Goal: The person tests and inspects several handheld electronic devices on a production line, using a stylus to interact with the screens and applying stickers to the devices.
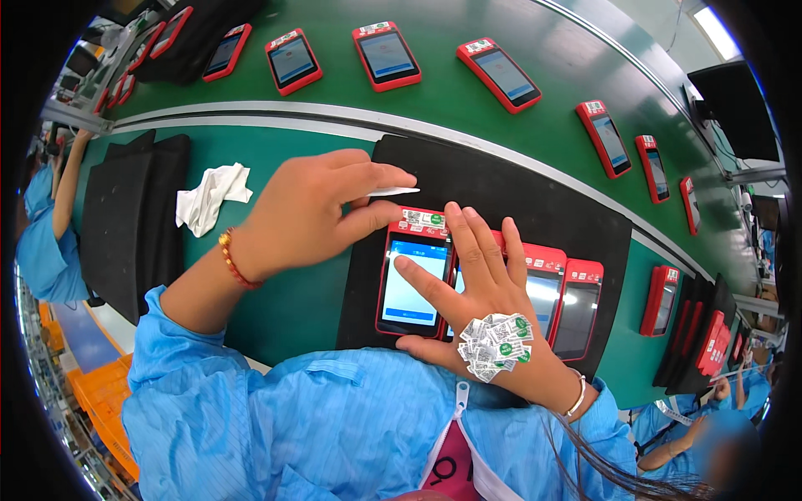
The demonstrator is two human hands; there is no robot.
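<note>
Several red handheld terminals with screens lie side by side in front of me on a black mat (pixel 359 292). The leftmost terminal (pixel 386 292) has a lit white and blue screen and a label across its top. My left hand (pixel 313 204) is closed above that label, pinching a thin white strip (pixel 394 191) seen edge-on; its exact kind is unclear. Spread flat, my right hand (pixel 480 284) rests over the row, its index fingertip at the lit screen. A cluster of small white and green stickers (pixel 494 345) covers the back of it, partly hiding the terminals (pixel 578 309) beneath.
Left on the green table are a crumpled white cloth (pixel 213 199) and stacked black mats (pixel 138 225). Beyond a metal rail, red terminals (pixel 386 57) stand spaced along a green belt. Another terminal (pixel 661 301) lies at right. People in blue work on both sides.
</note>
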